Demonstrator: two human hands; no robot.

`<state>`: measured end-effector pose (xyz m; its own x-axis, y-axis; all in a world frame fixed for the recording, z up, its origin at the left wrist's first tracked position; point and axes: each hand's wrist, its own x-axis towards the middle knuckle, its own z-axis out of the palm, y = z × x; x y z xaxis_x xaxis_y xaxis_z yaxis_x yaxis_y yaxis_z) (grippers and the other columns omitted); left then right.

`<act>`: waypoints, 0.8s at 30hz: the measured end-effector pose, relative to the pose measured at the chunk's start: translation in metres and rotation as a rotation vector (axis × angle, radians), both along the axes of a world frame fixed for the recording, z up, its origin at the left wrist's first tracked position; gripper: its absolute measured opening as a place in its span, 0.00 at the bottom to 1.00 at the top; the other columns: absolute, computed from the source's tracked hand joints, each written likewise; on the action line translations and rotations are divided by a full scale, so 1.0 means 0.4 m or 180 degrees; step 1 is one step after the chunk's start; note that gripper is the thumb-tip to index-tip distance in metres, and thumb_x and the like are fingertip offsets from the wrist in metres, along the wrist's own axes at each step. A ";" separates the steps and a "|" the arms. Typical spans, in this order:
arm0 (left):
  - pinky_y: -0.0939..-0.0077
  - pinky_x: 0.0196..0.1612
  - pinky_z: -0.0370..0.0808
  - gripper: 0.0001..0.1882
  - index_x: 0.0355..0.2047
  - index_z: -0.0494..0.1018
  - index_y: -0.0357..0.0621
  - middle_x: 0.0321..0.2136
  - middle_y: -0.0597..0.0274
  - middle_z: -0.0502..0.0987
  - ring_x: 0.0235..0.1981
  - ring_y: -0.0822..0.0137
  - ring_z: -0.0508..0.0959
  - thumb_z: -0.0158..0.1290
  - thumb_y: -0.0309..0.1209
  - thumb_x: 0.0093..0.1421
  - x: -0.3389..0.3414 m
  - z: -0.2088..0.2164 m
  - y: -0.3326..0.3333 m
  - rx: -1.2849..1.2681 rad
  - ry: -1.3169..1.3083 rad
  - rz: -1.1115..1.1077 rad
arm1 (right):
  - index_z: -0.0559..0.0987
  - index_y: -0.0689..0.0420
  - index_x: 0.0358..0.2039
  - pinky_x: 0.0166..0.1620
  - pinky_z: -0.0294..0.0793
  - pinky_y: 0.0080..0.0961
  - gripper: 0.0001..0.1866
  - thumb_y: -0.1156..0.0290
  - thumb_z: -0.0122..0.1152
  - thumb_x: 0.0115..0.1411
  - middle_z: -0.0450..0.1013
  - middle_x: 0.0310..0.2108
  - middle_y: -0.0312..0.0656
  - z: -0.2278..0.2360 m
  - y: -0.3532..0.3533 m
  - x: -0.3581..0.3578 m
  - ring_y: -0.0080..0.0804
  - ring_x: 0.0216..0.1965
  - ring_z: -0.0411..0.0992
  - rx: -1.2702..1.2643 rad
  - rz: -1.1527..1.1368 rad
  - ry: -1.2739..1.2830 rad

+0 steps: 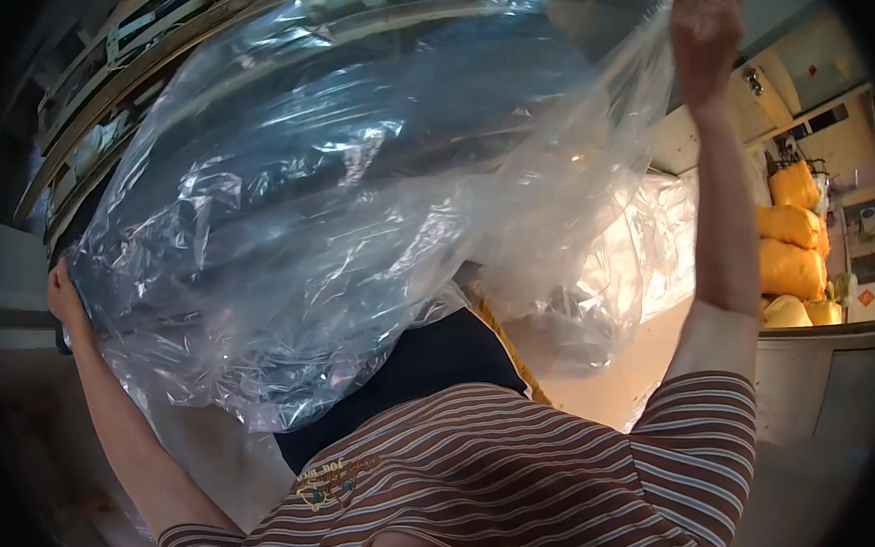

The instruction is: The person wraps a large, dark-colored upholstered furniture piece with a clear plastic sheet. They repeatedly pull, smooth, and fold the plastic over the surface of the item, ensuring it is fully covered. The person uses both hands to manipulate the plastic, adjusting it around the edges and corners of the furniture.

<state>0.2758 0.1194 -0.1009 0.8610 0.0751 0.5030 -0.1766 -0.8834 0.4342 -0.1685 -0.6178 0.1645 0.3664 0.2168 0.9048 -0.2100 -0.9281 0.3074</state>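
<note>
A large clear plastic bag (290, 224) is spread out in front of me, wrinkled and shiny. My left hand (64, 293) pinches its edge low at the left. Raised high at the upper right, my right hand (708, 34) is closed on another edge, so the film hangs slanting between both hands. Its lower folds rest against or just before my dark trousers; I cannot tell which. Through the film, dark and bluish shapes show dimly.
Behind the bag at the upper left runs a slatted rack (118, 94). More clear plastic (660, 237) lies bunched to the right in warm light. Several stuffed orange sacks (792, 267) are stacked at the far right, above a grey cabinet-like front (801, 386).
</note>
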 end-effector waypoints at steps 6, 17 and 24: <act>0.66 0.41 0.69 0.25 0.38 0.77 0.42 0.34 0.54 0.79 0.35 0.58 0.77 0.48 0.53 0.60 0.000 0.004 0.158 0.0237 0.0302 0.0058 | 0.72 0.50 0.54 0.51 0.68 0.34 0.29 0.50 0.61 0.55 0.66 0.54 0.45 -0.523 -0.199 -0.023 0.42 0.46 0.71 0.0634 -0.1205 0.2066; 0.66 0.48 0.69 0.26 0.44 0.76 0.41 0.42 0.53 0.78 0.44 0.54 0.77 0.47 0.52 0.61 -0.032 0.006 0.210 0.0655 0.0194 0.0610 | 0.74 0.52 0.39 0.37 0.66 0.33 0.16 0.62 0.65 0.51 0.69 0.33 0.39 -0.476 -0.104 0.129 0.41 0.35 0.68 0.1497 -0.0074 0.1188; 0.67 0.50 0.68 0.25 0.48 0.75 0.44 0.45 0.54 0.77 0.47 0.55 0.75 0.46 0.51 0.62 -0.069 0.026 0.179 0.0584 0.0377 0.0702 | 0.77 0.54 0.33 0.34 0.65 0.25 0.06 0.69 0.62 0.54 0.71 0.28 0.36 -0.491 -0.175 0.170 0.30 0.29 0.68 0.3113 0.0318 0.0607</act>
<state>0.2480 0.1909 -0.0903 0.8875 0.1838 0.4226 0.0704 -0.9603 0.2699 -0.1004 -0.6878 -0.0318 0.5447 -0.5536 0.6299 -0.1439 -0.8017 -0.5801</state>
